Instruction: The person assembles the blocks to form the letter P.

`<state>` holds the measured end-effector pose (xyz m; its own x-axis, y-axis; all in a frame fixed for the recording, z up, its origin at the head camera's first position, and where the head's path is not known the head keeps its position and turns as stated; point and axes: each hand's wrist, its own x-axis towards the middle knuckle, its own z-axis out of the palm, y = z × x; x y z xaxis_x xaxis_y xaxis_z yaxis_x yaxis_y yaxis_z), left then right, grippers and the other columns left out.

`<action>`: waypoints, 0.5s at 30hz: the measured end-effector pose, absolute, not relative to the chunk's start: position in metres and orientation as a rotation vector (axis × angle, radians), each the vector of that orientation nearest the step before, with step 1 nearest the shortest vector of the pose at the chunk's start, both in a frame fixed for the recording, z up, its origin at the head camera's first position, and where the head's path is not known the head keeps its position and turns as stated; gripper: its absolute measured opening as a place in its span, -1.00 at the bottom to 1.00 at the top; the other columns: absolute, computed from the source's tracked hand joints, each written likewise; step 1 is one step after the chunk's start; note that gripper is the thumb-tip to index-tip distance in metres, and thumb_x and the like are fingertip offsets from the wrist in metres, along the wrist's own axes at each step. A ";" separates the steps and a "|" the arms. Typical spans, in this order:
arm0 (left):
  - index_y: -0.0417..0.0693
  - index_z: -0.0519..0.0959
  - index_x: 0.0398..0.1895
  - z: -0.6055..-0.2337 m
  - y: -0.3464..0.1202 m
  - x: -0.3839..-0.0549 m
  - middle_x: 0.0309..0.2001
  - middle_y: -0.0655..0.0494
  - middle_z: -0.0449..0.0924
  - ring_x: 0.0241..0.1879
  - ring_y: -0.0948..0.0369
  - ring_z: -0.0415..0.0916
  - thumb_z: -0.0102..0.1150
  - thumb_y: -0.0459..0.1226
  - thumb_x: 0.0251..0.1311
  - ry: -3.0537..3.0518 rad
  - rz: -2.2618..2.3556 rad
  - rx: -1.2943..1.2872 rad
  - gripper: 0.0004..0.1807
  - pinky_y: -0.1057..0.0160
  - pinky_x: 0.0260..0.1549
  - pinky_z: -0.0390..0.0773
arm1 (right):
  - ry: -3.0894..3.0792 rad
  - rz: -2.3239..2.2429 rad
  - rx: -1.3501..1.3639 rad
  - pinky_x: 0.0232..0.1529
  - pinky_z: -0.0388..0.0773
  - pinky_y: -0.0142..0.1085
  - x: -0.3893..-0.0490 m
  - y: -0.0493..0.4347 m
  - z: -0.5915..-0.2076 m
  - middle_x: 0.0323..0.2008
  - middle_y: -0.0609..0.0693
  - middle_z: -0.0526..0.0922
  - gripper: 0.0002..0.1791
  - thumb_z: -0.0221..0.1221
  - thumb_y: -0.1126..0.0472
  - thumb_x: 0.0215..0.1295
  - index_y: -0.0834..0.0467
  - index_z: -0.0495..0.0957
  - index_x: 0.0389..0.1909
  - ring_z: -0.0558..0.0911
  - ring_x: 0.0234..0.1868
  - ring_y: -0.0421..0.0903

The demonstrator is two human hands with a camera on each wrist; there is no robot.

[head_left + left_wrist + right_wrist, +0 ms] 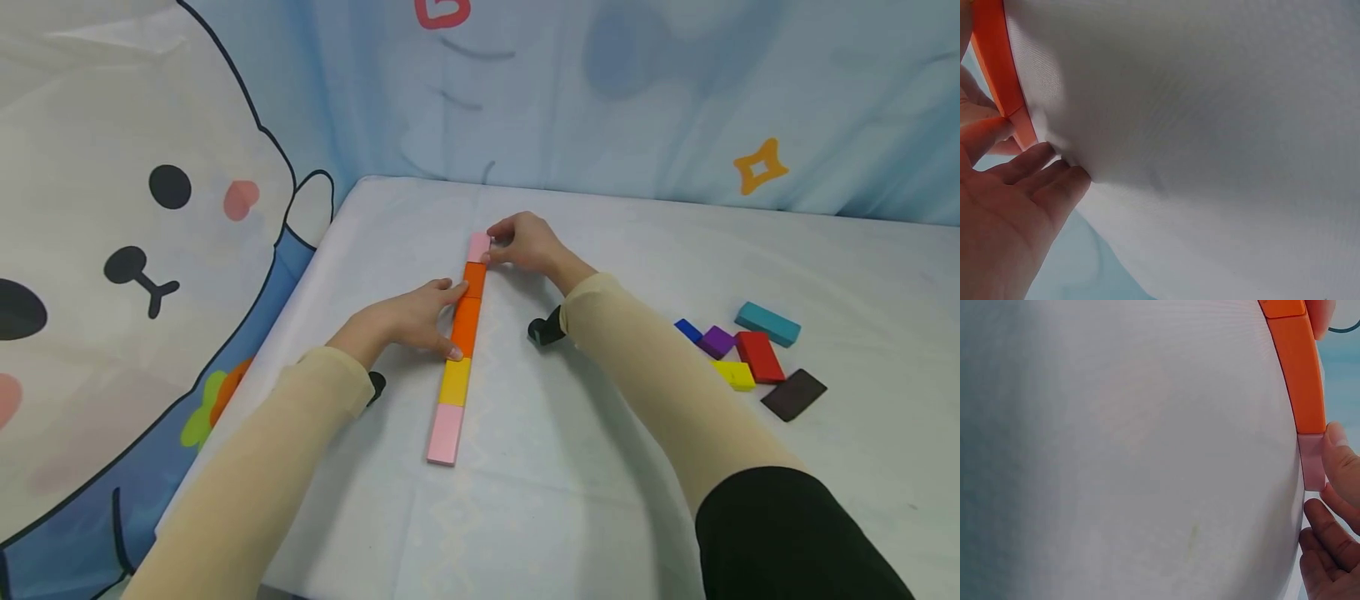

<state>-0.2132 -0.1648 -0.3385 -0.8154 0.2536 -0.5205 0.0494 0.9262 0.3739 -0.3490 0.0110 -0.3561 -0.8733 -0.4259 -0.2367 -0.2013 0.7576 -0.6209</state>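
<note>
A straight row of flat blocks runs away from me on the white cloth. From the near end it goes pink block (446, 435), yellow block (454, 383), two orange blocks (466, 327), then a far pink block (478, 247). At the row's left side, my left hand (408, 319) has its thumb by the yellow-orange joint and its index fingertip against the farther orange block. My right hand (528, 243) pinches the far pink block (1313, 462) between thumb and index finger, its other fingers loosely bent beside the cloth.
To the right lies a loose group: a teal block (768, 324), a red block (760, 357), a purple block (717, 342), a blue block (687, 331), a yellow block (733, 375) and a dark brown block (794, 395). A printed curtain (562, 100) hangs behind the table.
</note>
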 end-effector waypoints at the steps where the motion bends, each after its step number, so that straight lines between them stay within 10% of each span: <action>1: 0.16 -0.16 0.69 -0.339 -0.165 -0.213 0.70 0.00 -0.26 0.66 0.01 -0.15 0.40 0.00 0.23 2.496 0.462 0.216 0.13 -0.09 0.58 0.11 | 2.589 -0.851 -0.487 0.44 0.43 -0.11 -0.349 0.011 -0.356 0.33 0.15 0.53 -0.37 0.33 0.08 0.37 0.16 0.46 0.41 0.44 0.27 0.08; 15: 0.16 -0.17 0.69 -0.341 -0.166 -0.214 0.70 -0.01 -0.27 0.66 0.00 -0.15 0.41 0.02 0.21 2.495 0.449 0.238 0.15 -0.12 0.58 0.11 | 2.569 -0.793 -0.518 0.44 0.43 -0.09 -0.350 0.012 -0.354 0.34 0.16 0.51 -0.33 0.33 0.04 0.36 0.19 0.43 0.43 0.44 0.25 0.09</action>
